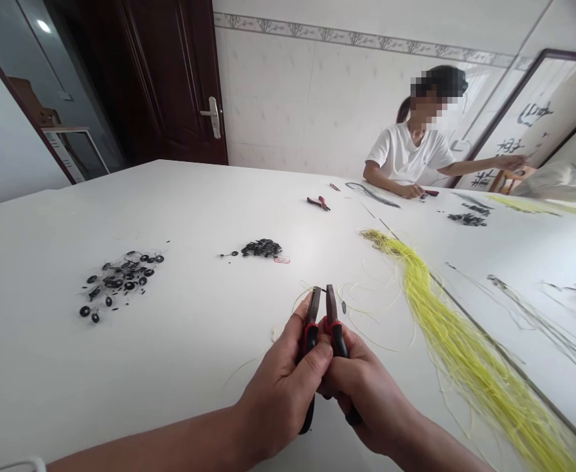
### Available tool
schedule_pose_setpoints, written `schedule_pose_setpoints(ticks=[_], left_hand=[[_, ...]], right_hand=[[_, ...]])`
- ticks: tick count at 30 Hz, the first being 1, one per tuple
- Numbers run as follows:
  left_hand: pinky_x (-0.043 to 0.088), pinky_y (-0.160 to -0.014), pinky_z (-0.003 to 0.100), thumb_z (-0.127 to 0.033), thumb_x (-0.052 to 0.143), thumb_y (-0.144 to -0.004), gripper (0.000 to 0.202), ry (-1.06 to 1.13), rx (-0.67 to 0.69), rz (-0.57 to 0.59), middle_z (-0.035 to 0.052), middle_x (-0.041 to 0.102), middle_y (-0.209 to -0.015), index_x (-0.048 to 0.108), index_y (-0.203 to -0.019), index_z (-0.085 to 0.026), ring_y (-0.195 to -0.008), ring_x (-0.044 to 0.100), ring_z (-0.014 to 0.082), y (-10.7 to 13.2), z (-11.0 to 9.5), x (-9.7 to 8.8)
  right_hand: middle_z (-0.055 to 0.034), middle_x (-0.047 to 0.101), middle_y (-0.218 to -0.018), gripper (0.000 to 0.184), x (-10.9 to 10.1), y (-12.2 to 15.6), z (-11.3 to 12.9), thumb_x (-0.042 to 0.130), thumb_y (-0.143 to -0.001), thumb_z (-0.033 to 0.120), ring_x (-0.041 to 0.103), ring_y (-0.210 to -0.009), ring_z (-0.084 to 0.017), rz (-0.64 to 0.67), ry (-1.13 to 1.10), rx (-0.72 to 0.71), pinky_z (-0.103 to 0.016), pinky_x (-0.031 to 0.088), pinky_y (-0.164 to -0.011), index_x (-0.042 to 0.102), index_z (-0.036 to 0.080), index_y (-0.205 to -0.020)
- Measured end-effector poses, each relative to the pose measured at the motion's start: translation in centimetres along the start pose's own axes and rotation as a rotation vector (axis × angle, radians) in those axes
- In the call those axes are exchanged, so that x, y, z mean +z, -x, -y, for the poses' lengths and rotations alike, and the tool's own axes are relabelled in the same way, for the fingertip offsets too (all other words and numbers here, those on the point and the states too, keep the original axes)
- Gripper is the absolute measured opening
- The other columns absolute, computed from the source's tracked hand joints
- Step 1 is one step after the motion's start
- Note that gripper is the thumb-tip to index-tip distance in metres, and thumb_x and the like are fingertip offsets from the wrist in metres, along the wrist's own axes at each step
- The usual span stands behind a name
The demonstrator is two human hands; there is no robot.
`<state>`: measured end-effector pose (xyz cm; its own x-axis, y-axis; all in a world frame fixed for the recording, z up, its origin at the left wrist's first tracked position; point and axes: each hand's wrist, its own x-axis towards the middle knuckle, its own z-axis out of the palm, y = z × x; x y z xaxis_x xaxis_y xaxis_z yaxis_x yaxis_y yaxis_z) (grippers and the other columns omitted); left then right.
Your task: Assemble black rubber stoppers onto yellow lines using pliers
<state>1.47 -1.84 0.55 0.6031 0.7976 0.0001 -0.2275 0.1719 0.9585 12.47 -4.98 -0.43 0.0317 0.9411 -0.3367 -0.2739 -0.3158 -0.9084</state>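
Left hand (281,393) and right hand (361,400) each hold pliers (310,331), tips close together, over the counter (121,387) near yellow strands (465,347).

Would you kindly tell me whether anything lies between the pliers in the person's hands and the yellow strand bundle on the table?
Only loose thin pale strands and a small dark piece lie on the white tabletop between the pliers and the yellow bundle.
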Motion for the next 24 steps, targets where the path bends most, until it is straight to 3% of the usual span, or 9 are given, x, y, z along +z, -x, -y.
schedule_pose_setpoints(ticks=[6, 13, 19, 24], left_hand=[[0.033, -0.094, 0.034, -0.028, 0.045, -0.085, 0.046, 0.059, -0.054, 0.05, 0.0023, 0.056, -0.112, 0.034, -0.13, -0.031, -0.108, 0.048, 0.0195, -0.3, 0.0, -0.6], [0.041, -0.071, 0.028, -0.025, 0.042, -0.086, 0.042, 0.007, -0.067, 0.099, -0.001, 0.053, -0.087, 0.036, -0.128, -0.031, -0.073, 0.047, 0.012, -0.5, -0.7, -0.5], [0.041, -0.075, 0.027, -0.028, 0.041, -0.086, 0.038, -0.031, -0.018, 0.056, 0.0, 0.052, -0.085, 0.041, -0.125, -0.028, -0.079, 0.046, 0.0139, -0.5, -0.6, -0.2], [0.042, -0.07, 0.025, -0.029, 0.042, -0.086, 0.039, -0.023, -0.027, 0.039, -0.0004, 0.05, -0.079, 0.041, -0.124, -0.027, -0.071, 0.045, 0.0128, -0.2, -0.3, -0.1]], right_hand=[[0.0068, 0.034, -0.049, 0.017, -0.3, -0.2, 0.7, 0.042, -0.051, 0.005, 0.028, -0.048, -0.007, 0.085, -0.045, -0.053, -0.024, 0.021, -0.047, 0.036, 0.019, -0.061], [0.0073, 0.033, -0.046, 0.019, -0.8, -0.4, 1.1, 0.039, -0.049, 0.004, 0.028, -0.046, -0.007, 0.114, -0.059, -0.03, -0.026, 0.017, -0.046, 0.035, 0.019, -0.06], [0.0065, 0.034, -0.047, 0.018, -0.6, -0.4, 0.9, 0.039, -0.049, 0.004, 0.03, -0.047, -0.008, 0.076, -0.024, -0.03, -0.025, 0.02, -0.045, 0.037, 0.019, -0.059], [0.0061, 0.036, -0.049, 0.018, -0.7, -0.2, 0.5, 0.041, -0.05, 0.005, 0.03, -0.046, -0.007, 0.032, -0.006, -0.008, -0.023, 0.021, -0.044, 0.039, 0.019, -0.061]])
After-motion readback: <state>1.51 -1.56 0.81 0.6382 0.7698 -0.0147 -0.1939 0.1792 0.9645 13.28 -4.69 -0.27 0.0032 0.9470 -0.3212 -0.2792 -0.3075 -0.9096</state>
